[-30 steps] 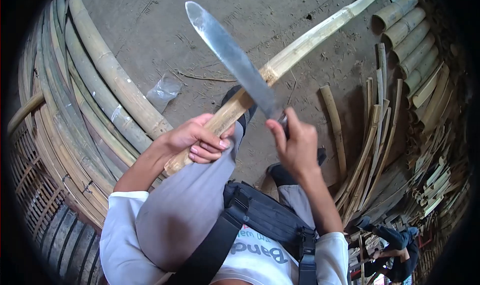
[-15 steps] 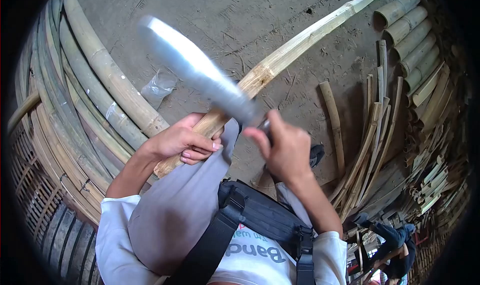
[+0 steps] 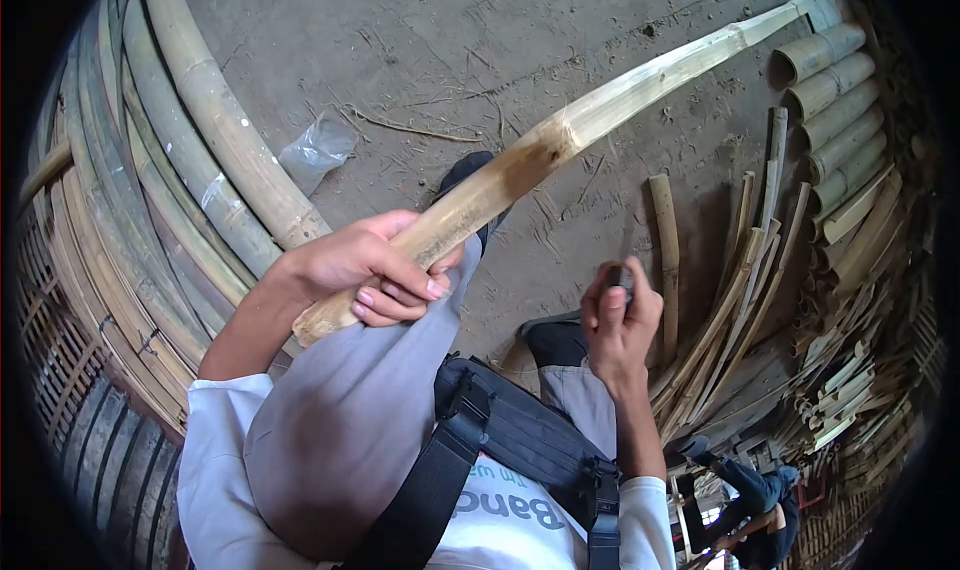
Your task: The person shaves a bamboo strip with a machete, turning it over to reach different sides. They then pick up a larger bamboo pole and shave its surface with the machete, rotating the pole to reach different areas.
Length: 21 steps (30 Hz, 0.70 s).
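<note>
A long pale bamboo strip [image 3: 500,180] runs from my lap toward the upper right. My left hand [image 3: 375,275] is wrapped round its lower part, close to the cut end over my grey-clad knee. To the right, apart from the strip, my right hand [image 3: 622,320] is closed round the dark handle of the knife [image 3: 622,278]. The knife is seen nearly end-on, and its blade is hardly visible against the floor. A darker notch-like patch shows midway on the strip.
Long bamboo poles [image 3: 215,110] lie at the left, beside a clear plastic bag [image 3: 318,152]. Bamboo pieces [image 3: 755,240] lean at the right, below stacked bamboo halves [image 3: 835,95]. Another person [image 3: 765,515] is at the lower right.
My right hand has moved right and down with the knife, whose blade no longer crosses the strip. The strip's far end has shifted slightly right and down.
</note>
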Available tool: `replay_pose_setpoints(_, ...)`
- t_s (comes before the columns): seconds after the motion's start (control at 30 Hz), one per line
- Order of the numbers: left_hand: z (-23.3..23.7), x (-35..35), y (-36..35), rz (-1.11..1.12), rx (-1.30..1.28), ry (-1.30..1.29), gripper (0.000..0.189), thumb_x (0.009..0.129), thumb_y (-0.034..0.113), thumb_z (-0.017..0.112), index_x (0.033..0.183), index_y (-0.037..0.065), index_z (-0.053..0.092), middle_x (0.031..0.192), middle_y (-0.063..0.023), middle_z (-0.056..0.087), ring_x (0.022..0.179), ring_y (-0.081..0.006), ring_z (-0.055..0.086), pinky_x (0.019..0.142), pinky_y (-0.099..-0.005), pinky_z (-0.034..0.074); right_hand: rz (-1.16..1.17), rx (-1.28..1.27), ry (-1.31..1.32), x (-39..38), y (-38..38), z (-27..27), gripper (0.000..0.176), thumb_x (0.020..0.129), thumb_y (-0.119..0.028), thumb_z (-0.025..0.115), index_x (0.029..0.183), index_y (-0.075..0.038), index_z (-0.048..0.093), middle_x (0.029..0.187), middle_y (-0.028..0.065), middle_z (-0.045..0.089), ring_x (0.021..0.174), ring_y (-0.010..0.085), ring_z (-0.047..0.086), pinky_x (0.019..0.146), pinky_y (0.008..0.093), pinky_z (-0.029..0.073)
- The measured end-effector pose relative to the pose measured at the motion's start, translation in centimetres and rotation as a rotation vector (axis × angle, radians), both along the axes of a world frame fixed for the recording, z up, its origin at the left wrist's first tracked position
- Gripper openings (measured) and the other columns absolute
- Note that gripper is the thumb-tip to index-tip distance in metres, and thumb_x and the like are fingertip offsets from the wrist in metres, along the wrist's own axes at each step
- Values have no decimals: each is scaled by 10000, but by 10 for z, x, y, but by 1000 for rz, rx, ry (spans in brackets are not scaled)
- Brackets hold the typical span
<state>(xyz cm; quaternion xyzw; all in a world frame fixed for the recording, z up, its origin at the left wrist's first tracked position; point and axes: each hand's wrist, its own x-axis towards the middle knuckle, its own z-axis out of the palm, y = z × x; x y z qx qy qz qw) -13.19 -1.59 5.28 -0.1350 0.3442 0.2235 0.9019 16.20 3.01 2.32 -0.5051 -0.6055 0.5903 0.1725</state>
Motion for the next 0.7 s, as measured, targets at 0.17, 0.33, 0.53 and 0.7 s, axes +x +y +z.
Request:
replay_pose_setpoints(0.17, 18, -2, 8, 82, -82, -104, 202, 839, -102, 579, 888, 25, 429, 653, -15, 415, 407, -17, 341, 323, -196, 236, -56, 11, -170, -5, 12, 22, 370, 962, -344, 602, 884, 10, 530, 574, 53, 497, 507, 139, 519, 487, 295, 396)
replay_pose_setpoints(0.33, 29, 0, 13, 78, -107, -79, 198, 843, -100, 575, 890, 27, 431, 644, -10, 403, 406, -18, 339, 327, -199, 226, 145, 267, -210, -28, 25, 35, 285, 887, -181, 704, 1010, 26, 551, 669, 117, 569, 561, 231, 567, 545, 323, 441)
replay_pose_setpoints(0.53, 29, 0, 14, 79, -110, -88, 198, 844, -94, 582, 900, 25, 434, 651, -14, 414, 409, -20, 346, 327, -201, 228, -10, 319, -220, -38, 34, 23, 296, 934, -207, 654, 1051, 28, 516, 633, 125, 561, 497, 261, 573, 480, 336, 429)
replay_pose_setpoints(0.7, 24, -1, 12, 65, -64, -46, 202, 843, -99, 581, 908, 25, 436, 673, -24, 439, 416, -21, 362, 328, -200, 233, 211, 353, -370, -41, 25, 19, 285, 929, -210, 648, 1048, 11, 512, 674, 198, 590, 574, 376, 607, 519, 412, 457)
